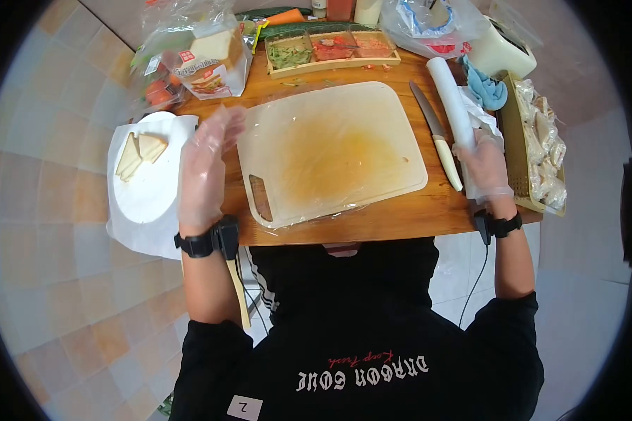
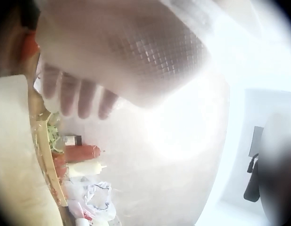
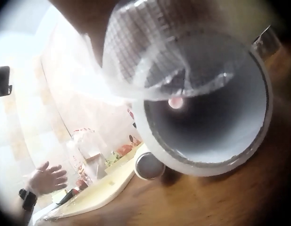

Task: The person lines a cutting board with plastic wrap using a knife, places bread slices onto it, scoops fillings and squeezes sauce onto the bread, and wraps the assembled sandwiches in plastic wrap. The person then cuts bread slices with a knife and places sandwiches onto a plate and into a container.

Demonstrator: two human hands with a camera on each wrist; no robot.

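My left hand [image 1: 205,168], in a clear plastic glove, is raised at the left edge of the cutting board [image 1: 330,151], its fingers straight and holding nothing. The left wrist view shows its fingers [image 2: 85,99] side by side. With my gloved right hand [image 1: 486,167] I grip the near part of a white roll of plastic wrap [image 1: 448,91] lying lengthwise on the right. Its hollow core [image 3: 211,127] faces the right wrist camera, with the glove over its top. A knife [image 1: 439,137] with a cream handle lies between board and roll. Thin clear film and an orange-yellow stain show on the board.
At left, cut sandwich bread [image 1: 139,154] sits on a white plate [image 1: 147,200]. Behind stand a bread bag [image 1: 218,63] and a sectioned tray [image 1: 333,64] of shredded fillings. A basket [image 1: 518,161] of wrapped food and a blue cloth [image 1: 486,88] are at right.
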